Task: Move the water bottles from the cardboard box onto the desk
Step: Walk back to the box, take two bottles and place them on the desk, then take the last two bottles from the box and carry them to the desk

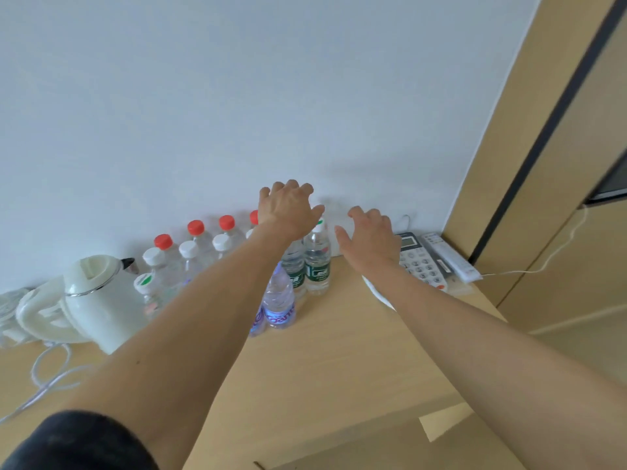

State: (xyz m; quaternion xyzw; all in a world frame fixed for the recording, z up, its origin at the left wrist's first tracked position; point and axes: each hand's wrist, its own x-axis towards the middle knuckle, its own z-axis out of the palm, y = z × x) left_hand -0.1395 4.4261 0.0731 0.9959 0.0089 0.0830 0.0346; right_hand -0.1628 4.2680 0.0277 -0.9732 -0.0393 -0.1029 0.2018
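Both hands stretched out over the table, fingers spread, holding nothing.

At far left a white kettle [98, 296] with its cable on the wooden table [339, 361]. Next to it, along the white wall [237, 96], water bottles [190, 256] standing upright in rows, some with red caps, some with white caps. More to the middle, two green-label bottles [317, 266] and, in front of them, purple-label bottles [280, 301]. Left hand [288, 212] raised above the green-label bottles, fingers apart and relaxed, touching none of them. Right hand [371, 237] just beside, also spread and empty, over a white plate [376, 293]. At far right a telephone [420, 262] near the corner. Cardboard box not to be identified with certainty.
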